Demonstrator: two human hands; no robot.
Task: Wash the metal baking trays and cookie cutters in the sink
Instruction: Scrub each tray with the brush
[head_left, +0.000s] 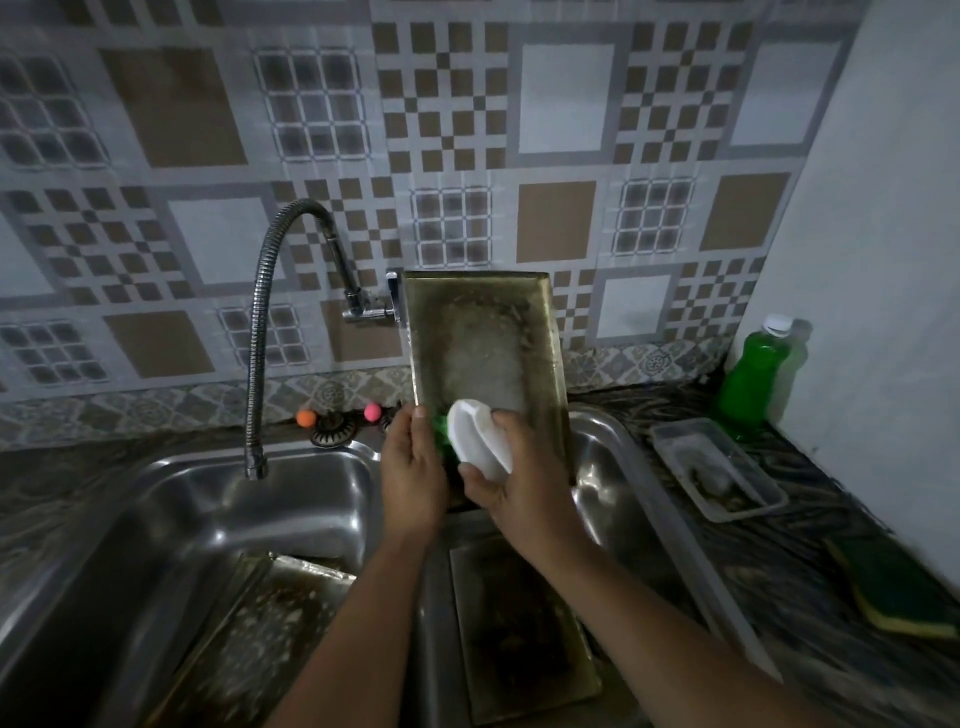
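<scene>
A stained rectangular metal baking tray (483, 338) stands upright over the divide of the double sink (171, 499), its soapy inner face toward me. My left hand (413, 467) grips its lower left edge. My right hand (519, 478) holds a white-handled scrub brush (475, 439) with green bristles pressed against the tray's lower part. A second dirty tray (260, 629) leans in the left basin. A third tray (519, 629) lies flat in the right basin below my arms. I see no cookie cutters.
A flexible metal tap (260, 332) arches over the left basin, with no water visible. On the right counter are a green detergent bottle (753, 376), a clear plastic container (719, 475) and a green-yellow sponge (893, 592). Two small orange and pink balls (337, 414) sit behind the sink.
</scene>
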